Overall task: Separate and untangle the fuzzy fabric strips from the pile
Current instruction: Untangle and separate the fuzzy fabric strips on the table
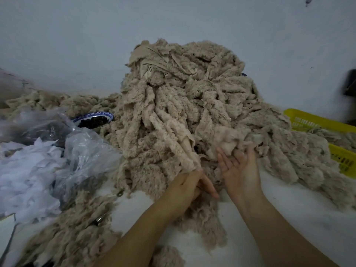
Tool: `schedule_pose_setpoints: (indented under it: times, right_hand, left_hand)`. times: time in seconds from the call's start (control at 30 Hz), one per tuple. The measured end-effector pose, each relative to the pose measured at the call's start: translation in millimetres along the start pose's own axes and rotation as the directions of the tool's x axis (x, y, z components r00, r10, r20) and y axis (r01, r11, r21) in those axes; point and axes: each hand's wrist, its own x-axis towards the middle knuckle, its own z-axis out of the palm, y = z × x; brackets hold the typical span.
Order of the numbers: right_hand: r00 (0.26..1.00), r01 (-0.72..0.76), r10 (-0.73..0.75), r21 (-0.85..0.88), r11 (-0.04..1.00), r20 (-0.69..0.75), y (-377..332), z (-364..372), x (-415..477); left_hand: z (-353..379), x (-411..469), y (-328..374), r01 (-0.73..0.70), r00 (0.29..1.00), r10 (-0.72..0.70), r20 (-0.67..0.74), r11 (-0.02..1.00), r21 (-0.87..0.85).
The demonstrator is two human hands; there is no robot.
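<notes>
A tall pile of beige fuzzy fabric strips (179, 97) rises in the middle of the white table, heaped against the wall. At the pile's front foot, my left hand (187, 185) grips the lower ends of a bundle of strips (185, 153) that hangs down from the heap. Just to its right, my right hand (238, 166) is palm up with straight fingers, touching the underside of a pale fabric piece (227, 139) at the pile's edge. More fuzzy strips (200, 216) trail under my forearms toward me.
Crumpled clear plastic bags (82, 151) and white scraps (27, 176) lie at the left. Behind them stands a blue-patterned bowl (96, 120) of dark pieces. Yellow plastic baskets (316, 122) stand at the right. Loose beige strips (63, 234) cover the near left; bare table (289, 207) shows at the right.
</notes>
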Motion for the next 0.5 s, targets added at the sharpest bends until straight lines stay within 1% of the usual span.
schedule_pose_setpoints:
  times: [0.07,0.1,0.13,0.17,0.2,0.23,0.27,0.3,0.33,0.37,0.4,0.43,0.47,0.5]
  right_hand:
    - [0.999,0.008,-0.009,-0.026,1.000,-0.040,-3,-3,2]
    - [0.998,0.013,-0.017,-0.067,0.998,-0.059,-5,-5,3]
    - [0.996,0.023,-0.034,-0.136,0.990,-0.081,-5,-6,3]
    - [0.993,0.032,-0.059,-0.250,0.968,-0.102,-5,-8,5]
    - [0.989,0.045,-0.097,-0.406,0.913,-0.108,-4,-8,6]
    - [0.985,0.055,-0.137,-0.573,0.818,-0.102,-2,-9,6]
    - [0.981,0.064,-0.176,-0.715,0.696,-0.083,0,-9,7]
    - [0.977,0.074,-0.204,-0.814,0.577,-0.055,1,-11,8]
    - [0.977,0.086,-0.211,-0.877,0.473,-0.018,2,-11,7]
    - [0.981,0.091,-0.195,-0.916,0.391,0.014,4,-12,5]
    - [0.984,0.093,-0.173,-0.934,0.345,0.034,6,-13,3]
    - [0.987,0.089,-0.154,-0.942,0.324,0.040,8,-14,3]
    - [0.987,0.103,-0.153,-0.923,0.370,0.049,7,-14,4]
    - [0.982,0.136,-0.180,-0.853,0.503,0.051,2,-14,6]
  left_hand:
    - [2,0,-1,0.000,1.000,0.000,0.012,1.000,-0.004]
    - [2,0,-2,-0.003,1.000,0.003,0.012,1.000,-0.008]
    - [1,1,-2,-0.007,1.000,0.007,0.016,1.000,-0.009]
    - [1,1,-3,-0.012,1.000,0.012,0.022,1.000,-0.006]
    - [1,1,-3,-0.018,0.999,0.018,0.029,1.000,-0.001]
    - [0,1,-4,-0.020,0.999,0.020,0.036,1.000,0.001]
    - [1,1,-4,-0.018,0.999,0.019,0.042,1.000,-0.004]
    - [1,1,-4,-0.015,0.999,0.016,0.041,1.000,-0.012]
    - [1,1,-4,-0.013,0.999,0.014,0.033,1.000,-0.020]
    - [1,2,-5,-0.013,1.000,0.013,0.022,1.000,-0.026]
    - [1,2,-6,-0.011,1.000,0.012,0.006,0.999,-0.030]
    - [0,3,-7,-0.005,1.000,0.005,-0.010,1.000,-0.030]
    - [0,3,-8,0.003,1.000,-0.004,-0.021,1.000,-0.025]
    - [0,2,-9,0.011,1.000,-0.011,-0.022,1.000,-0.020]
